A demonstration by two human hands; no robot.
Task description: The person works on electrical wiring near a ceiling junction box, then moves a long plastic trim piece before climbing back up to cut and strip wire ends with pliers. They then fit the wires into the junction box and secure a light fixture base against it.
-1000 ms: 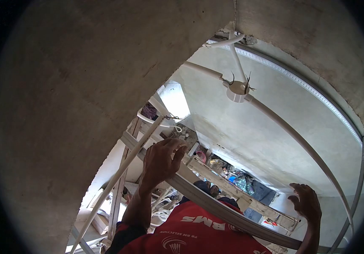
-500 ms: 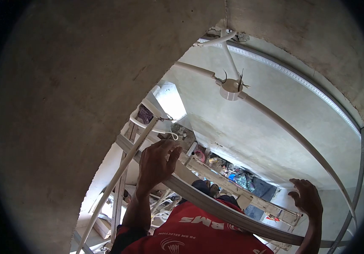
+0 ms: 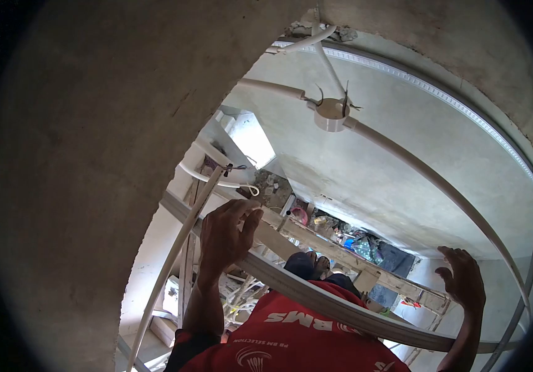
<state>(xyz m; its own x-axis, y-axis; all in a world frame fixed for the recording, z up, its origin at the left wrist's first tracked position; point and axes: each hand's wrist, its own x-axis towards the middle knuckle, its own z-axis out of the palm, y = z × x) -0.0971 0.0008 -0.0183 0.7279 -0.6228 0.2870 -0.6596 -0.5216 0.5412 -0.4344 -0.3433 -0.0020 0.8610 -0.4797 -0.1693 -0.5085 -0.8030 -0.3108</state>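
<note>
My left hand [image 3: 228,234] is raised at the curved grey metal channel [image 3: 316,299], its fingers apart and curled at the tips. Whether it touches the channel is hard to tell. Off to the right, my right hand [image 3: 463,279] is up in front of the pale wall with fingers spread and nothing in it; its forearm passes by the channel's far end. The channel runs across my red shirt [image 3: 279,328]. A pale conduit pipe [image 3: 176,248] slants down left of my left hand.
A round junction box [image 3: 330,116] with bare wires hangs above, joined to a long curved conduit [image 3: 428,167]. A perforated metal strip [image 3: 415,77] follows the upper wall. Wooden scaffold beams [image 3: 341,251] and debris lie below. Rough concrete [image 3: 74,173] fills the left.
The view has shifted slightly, so the junction box and conduits sit higher and further left. Both hands keep nearly the same pose, the right one a little further right in view.
</note>
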